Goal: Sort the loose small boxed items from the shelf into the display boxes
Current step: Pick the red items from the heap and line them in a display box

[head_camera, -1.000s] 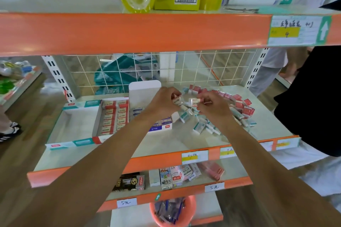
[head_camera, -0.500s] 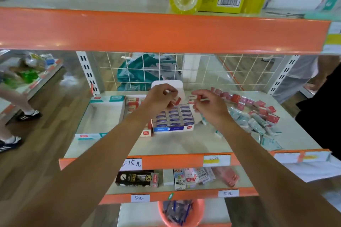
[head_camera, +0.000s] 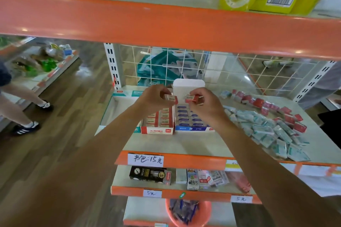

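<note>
- Two arms stretch forward, hands raised, close together.
- Left hand (head_camera: pixel 155 97) pinches small red box (head_camera: pixel 171 98) above red display box (head_camera: pixel 156 131).
- Right hand (head_camera: pixel 204 105) pinches second red box (head_camera: pixel 192 98) above blue display box (head_camera: pixel 193 128).
- Loose pile (head_camera: pixel 267 127) lies on shelf (head_camera: pixel 184 143), right.

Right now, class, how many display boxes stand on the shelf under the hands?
3, side by side: the teal-edged box at the left, the red box in the middle, the blue box at the right. No more seem hidden.

The right hand (head_camera: pixel 204 106) hides the back of the blue display box (head_camera: pixel 193 128), its print unreadable
</note>
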Motion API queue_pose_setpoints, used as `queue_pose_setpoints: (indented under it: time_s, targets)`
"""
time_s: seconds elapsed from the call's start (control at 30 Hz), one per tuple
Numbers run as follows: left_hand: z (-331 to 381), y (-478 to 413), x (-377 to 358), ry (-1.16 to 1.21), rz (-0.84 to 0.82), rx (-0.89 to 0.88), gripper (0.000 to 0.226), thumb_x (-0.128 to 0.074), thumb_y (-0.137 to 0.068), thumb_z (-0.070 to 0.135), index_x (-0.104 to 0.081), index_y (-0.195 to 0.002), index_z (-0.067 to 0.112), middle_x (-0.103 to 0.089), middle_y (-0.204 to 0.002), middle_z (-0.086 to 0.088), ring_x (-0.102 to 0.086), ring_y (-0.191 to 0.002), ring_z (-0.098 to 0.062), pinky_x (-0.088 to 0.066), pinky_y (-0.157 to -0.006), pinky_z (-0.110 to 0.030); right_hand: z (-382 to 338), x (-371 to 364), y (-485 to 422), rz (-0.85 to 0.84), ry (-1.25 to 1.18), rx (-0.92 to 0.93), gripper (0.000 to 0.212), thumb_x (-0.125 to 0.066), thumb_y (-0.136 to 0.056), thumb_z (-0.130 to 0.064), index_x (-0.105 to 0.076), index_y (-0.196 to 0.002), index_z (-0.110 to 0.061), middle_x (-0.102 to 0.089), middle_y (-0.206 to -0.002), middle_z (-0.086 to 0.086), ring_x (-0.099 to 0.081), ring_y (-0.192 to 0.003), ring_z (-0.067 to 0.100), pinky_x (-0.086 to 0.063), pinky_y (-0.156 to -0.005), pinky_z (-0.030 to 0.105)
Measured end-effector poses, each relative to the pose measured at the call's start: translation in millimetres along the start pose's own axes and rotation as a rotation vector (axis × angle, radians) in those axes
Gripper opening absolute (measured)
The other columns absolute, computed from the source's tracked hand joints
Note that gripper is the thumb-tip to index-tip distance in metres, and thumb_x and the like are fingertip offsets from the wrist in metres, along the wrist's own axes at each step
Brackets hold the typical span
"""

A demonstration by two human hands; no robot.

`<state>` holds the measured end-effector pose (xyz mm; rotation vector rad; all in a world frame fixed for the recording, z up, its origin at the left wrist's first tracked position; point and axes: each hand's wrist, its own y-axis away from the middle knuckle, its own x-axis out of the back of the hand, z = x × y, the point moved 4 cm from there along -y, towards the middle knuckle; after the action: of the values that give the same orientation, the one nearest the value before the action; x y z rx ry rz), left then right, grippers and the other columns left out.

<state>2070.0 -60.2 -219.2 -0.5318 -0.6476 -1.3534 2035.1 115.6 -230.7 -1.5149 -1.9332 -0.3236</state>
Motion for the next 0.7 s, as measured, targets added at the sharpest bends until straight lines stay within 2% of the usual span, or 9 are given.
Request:
queue_pose_setpoints:
  time_s: [0.07,0.2,0.27,0.37,0.47,0.57,0.7]
  targets:
    - [-8,0,8,-0.053,0.021,0.000,0.024,-0.073,-0.081,0.028,-0.054,-0.094,0.022,-0.059,-0.084,0.008,-0.059,-0.071,-0.010,-0.044,-0.055,-0.016,-9,-9,-1,-0.005,0.029,0.059,0.019,-0.068,-0.086,-0.017,-0.057,-0.101,-0.021,-0.060,-0.102,-0.004,-0.058,-0.093,0.011,-0.045,-0.075,0.014]
    - [-24,0,19,-0.104,0.028,0.020,0.019,-0.070,-0.083,0.029,-0.055,-0.091,0.020,-0.060,-0.083,0.005,-0.056,-0.069,-0.010,-0.039,-0.052,-0.017,-19,-28,-4,-0.043,0.099,0.100,0.018,-0.069,-0.086,-0.024,-0.053,-0.090,-0.020,-0.060,-0.089,-0.004,-0.057,-0.081,0.010,-0.048,-0.070,0.019]
    - [-30,0,23,-0.116,0.022,0.038,0.018,-0.070,-0.083,0.030,-0.058,-0.092,0.020,-0.060,-0.083,0.007,-0.058,-0.069,-0.010,-0.040,-0.051,-0.017,-22,-37,-7,-0.058,0.140,0.101,0.019,-0.070,-0.085,-0.027,-0.053,-0.089,-0.020,-0.060,-0.087,-0.008,-0.056,-0.078,0.007,-0.046,-0.067,0.016]
    - [-38,0,25,-0.150,0.015,0.032,0.023,-0.070,-0.083,0.029,-0.062,-0.102,0.019,-0.060,-0.092,0.007,-0.060,-0.080,-0.016,-0.043,-0.052,-0.018,-26,-46,-11,-0.062,0.199,0.132,0.018,-0.073,-0.084,-0.027,-0.057,-0.089,-0.019,-0.062,-0.089,-0.009,-0.056,-0.079,0.006,-0.046,-0.067,0.015]
    - [-47,-1,26,-0.214,0.008,0.013,0.031,-0.069,-0.085,0.025,-0.063,-0.114,0.017,-0.063,-0.107,0.001,-0.060,-0.088,-0.018,-0.048,-0.059,-0.021,-28,-53,-14,-0.086,0.244,0.138,0.017,-0.072,-0.084,-0.026,-0.061,-0.094,-0.017,-0.065,-0.096,-0.005,-0.057,-0.083,0.008,-0.040,-0.065,0.011]
    - [-54,-5,25,-0.284,0.009,-0.005,0.034,-0.067,-0.087,0.028,-0.063,-0.120,0.019,-0.063,-0.117,-0.002,-0.062,-0.097,-0.020,-0.053,-0.069,-0.026,-30,-57,-16,-0.099,0.283,0.145,0.018,-0.071,-0.085,-0.026,-0.063,-0.099,-0.016,-0.067,-0.103,-0.003,-0.059,-0.088,0.011,-0.048,-0.073,0.020]
    - [-58,-11,22,-0.362,0.037,-0.043,0.036,-0.065,-0.088,0.031,-0.062,-0.123,0.023,-0.060,-0.122,0.000,-0.056,-0.105,-0.020,-0.050,-0.082,-0.030,-31,-59,-21,-0.066,0.298,0.154,0.016,-0.070,-0.086,-0.025,-0.065,-0.099,-0.017,-0.069,-0.102,-0.002,-0.059,-0.086,0.009,-0.048,-0.075,0.022]
